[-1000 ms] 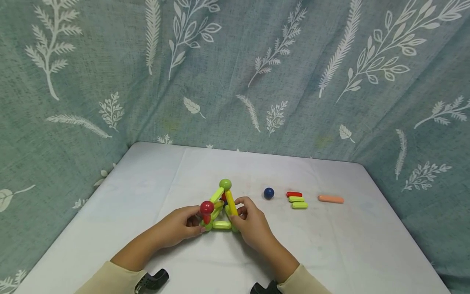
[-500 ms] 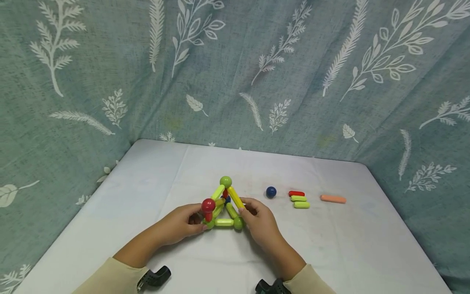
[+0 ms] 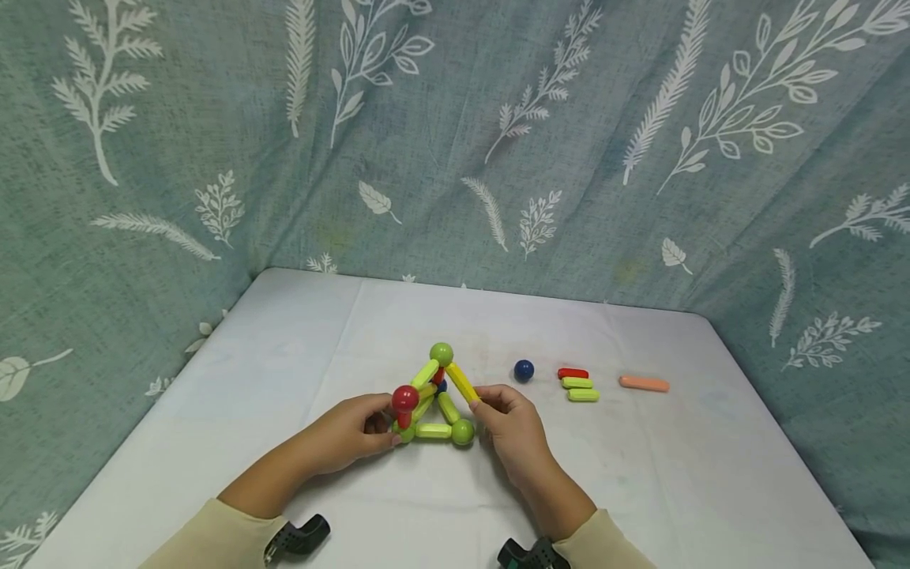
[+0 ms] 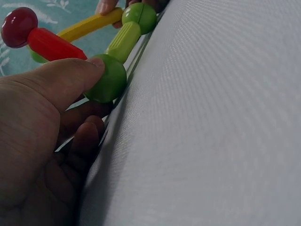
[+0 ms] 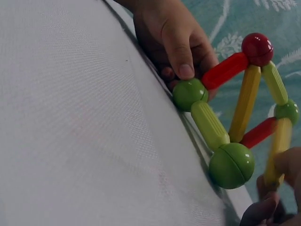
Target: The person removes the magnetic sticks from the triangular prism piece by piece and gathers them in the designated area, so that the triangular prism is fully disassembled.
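A frame of rods and balls stands on the white table. My left hand (image 3: 351, 431) holds its near-left green ball (image 4: 109, 79), the thumb pressing on the ball's surface. From that ball a red rod (image 4: 55, 44) rises to a red ball (image 3: 405, 398). My right hand (image 3: 513, 427) pinches the lower end of a yellow rod (image 3: 463, 382). The rod's other end meets the top green ball (image 3: 441, 353), and it slants outward to the right. Below it, the near-right green ball (image 5: 231, 165) sits apart from my right fingers. A blue ball (image 3: 441, 386) is partly hidden inside the frame.
To the right on the table (image 3: 711, 474) lie a loose blue ball (image 3: 524, 371), a short red rod (image 3: 573, 373), two light green rods (image 3: 583, 395) and an orange rod (image 3: 644, 383). A patterned teal cloth (image 3: 426, 158) hangs behind and at the sides.
My right hand has moved right, swinging the yellow rod's lower end outward from the near-right green ball. That ball is now uncovered. My left hand keeps its grip in place.
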The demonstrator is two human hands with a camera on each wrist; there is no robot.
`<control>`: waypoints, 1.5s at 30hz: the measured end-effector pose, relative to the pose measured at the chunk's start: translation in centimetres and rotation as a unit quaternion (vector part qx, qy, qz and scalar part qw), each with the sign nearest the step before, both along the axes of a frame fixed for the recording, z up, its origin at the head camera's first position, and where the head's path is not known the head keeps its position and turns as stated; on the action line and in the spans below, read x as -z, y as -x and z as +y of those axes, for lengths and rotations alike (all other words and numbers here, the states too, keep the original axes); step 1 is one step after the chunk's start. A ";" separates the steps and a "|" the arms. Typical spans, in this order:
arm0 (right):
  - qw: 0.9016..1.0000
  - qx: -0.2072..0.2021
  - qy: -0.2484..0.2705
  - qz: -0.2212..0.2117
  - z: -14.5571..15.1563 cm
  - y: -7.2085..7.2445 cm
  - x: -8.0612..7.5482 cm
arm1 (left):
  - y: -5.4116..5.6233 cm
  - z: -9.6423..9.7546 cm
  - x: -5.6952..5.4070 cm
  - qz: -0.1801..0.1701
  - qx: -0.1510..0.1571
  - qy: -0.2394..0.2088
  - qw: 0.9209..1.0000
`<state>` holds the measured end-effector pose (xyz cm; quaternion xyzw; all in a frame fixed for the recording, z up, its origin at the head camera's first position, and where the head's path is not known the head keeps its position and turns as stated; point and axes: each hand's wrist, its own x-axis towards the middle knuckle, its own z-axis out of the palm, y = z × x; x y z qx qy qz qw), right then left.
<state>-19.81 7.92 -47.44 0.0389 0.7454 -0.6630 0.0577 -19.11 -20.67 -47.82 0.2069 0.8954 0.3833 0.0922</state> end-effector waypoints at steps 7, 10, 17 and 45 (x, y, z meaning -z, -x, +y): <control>0.999 0.001 -0.036 -0.019 0.5 0.2 0.0 | 0.0 0.1 -0.1 0.000 0.001 -0.001 1.000; 0.999 -0.002 -0.031 -0.025 0.7 0.3 0.1 | 0.0 0.2 -0.2 0.000 0.002 -0.002 1.000; 0.999 -0.024 -0.028 -0.027 1.7 0.4 0.0 | -0.1 0.3 -0.3 -0.002 -0.001 0.001 1.000; 0.984 0.078 -0.161 -0.013 12.8 1.8 -2.0 | 0.0 0.2 0.0 -0.006 -0.010 0.004 1.000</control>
